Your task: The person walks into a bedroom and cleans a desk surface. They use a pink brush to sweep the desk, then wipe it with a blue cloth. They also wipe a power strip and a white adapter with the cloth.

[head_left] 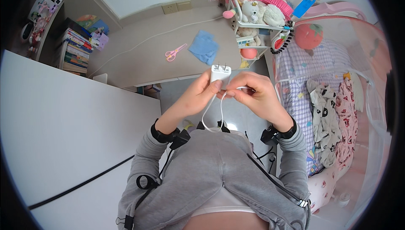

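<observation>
A white charger plug (220,74) is gripped in my left hand (200,91), its two metal prongs pointing up and away from me. My thumb lies along its lower side. Close beside it, my right hand (256,91) pinches a thin white cable (222,108) between thumb and fingers. The cable hangs in a loop below both hands, in front of my grey top. Beyond the hands, on the desk, lie a crumpled blue cloth (204,47) and pink-handled scissors (175,52).
The grey desk (139,57) runs along the wall, with a socket (177,6) behind it. Books (77,49) stand at its left. A white rack (270,29) holds soft toys and a pink brush (276,3). A netted bed (295,69) stands at the right, a white cabinet (76,133) at the left.
</observation>
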### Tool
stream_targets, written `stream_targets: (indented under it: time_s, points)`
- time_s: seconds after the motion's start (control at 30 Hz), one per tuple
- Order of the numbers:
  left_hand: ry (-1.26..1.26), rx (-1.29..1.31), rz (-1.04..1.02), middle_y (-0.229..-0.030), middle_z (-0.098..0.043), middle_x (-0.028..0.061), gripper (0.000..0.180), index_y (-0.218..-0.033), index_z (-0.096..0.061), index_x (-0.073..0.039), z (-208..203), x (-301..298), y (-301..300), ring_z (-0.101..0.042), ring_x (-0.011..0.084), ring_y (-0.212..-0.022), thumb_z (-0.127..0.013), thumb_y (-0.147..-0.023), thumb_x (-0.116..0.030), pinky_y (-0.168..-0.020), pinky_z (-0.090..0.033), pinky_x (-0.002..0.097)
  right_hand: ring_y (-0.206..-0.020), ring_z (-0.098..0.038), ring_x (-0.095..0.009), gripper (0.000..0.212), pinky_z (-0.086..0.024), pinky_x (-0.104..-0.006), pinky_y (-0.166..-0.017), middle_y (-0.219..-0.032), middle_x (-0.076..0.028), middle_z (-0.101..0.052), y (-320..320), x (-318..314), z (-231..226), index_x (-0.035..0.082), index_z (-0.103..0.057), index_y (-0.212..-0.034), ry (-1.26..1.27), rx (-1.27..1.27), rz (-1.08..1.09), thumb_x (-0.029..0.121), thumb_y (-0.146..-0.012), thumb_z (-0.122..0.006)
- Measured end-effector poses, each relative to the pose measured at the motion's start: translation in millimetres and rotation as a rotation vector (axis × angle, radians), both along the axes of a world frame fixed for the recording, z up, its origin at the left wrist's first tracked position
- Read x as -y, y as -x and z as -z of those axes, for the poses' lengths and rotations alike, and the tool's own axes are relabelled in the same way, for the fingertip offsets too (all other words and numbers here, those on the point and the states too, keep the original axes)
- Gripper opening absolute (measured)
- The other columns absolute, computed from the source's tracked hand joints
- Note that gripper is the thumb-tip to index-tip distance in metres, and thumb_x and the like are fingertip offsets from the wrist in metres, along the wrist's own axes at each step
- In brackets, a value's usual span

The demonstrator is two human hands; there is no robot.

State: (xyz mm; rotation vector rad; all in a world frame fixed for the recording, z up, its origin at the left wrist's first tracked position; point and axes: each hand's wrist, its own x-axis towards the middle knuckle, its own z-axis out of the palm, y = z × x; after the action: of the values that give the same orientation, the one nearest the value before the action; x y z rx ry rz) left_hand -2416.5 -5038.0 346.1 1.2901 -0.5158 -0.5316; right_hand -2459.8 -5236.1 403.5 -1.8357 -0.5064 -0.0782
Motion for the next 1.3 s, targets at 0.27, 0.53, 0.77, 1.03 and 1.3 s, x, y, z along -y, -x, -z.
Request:
stream_targets:
  time_s: [0.27,0.53,0.77,1.03,1.3]
  points:
    - [0.044,-0.3,0.181,-0.091,-0.054,0.004,0.04,-0.134,-0.043,-0.005,11.5,55.0,25.4,-0.049,0.0087,-0.065,-0.035,-0.108,-0.035,-0.06,-0.041,0.0214,-0.064,-0.054,-0.009,0.012,-0.037,-0.0246,-0.049,-0.083,-0.001,-0.063,2.7,62.3,23.9,0.005,-0.068,-0.091,0.059,0.225,0.094,0.002,-0.081,-0.075]
    - [-0.21,-0.098,0.071,-0.081,-0.05,-0.0012,0.035,-0.125,-0.049,-0.005,11.1,73.1,52.5,-0.042,0.0036,-0.068,-0.042,-0.106,-0.033,-0.059,-0.035,0.0198,-0.063,-0.049,-0.005,0.012,-0.035,-0.021,-0.051,-0.08,0.0,-0.063,3.8,104.2,27.9,0.004,-0.067,-0.085,-0.131,0.283,0.283,0.002,-0.08,-0.078]
    - [-0.281,0.056,0.099,-0.077,-0.05,-0.0025,0.03,-0.117,-0.05,-0.004,-3.8,43.5,55.4,-0.045,0.0052,-0.068,-0.05,-0.103,-0.03,-0.061,-0.038,0.0235,-0.072,-0.05,-0.006,0.012,-0.04,-0.0206,-0.062,-0.087,-0.003,-0.06,10.2,103.0,26.0,0.002,-0.061,-0.088,-0.199,0.208,0.212,-0.002,-0.085,-0.072]
    - [-0.094,0.524,-0.182,-0.111,-0.054,0.0069,0.042,-0.129,-0.045,-0.003,3.8,21.7,65.2,-0.054,0.0153,-0.095,-0.054,-0.101,-0.033,-0.09,-0.043,0.031,-0.073,-0.053,-0.006,0.011,-0.044,-0.0207,-0.065,-0.086,0.0,-0.059,5.7,22.3,59.8,0.003,-0.059,-0.101,-0.446,-0.134,-0.08,0.013,-0.098,-0.061]
    - [0.442,0.375,-0.471,-0.127,-0.057,0.015,0.042,-0.128,-0.043,-0.009,-2.6,13.1,49.3,-0.064,0.0198,-0.091,-0.042,-0.105,-0.044,-0.085,-0.051,0.0364,-0.067,-0.049,-0.006,0.01,-0.042,-0.0218,-0.061,-0.077,0.002,-0.054,12.2,-34.9,107.8,0.004,-0.056,-0.1,-0.334,-0.265,-0.087,0.014,-0.102,-0.055]
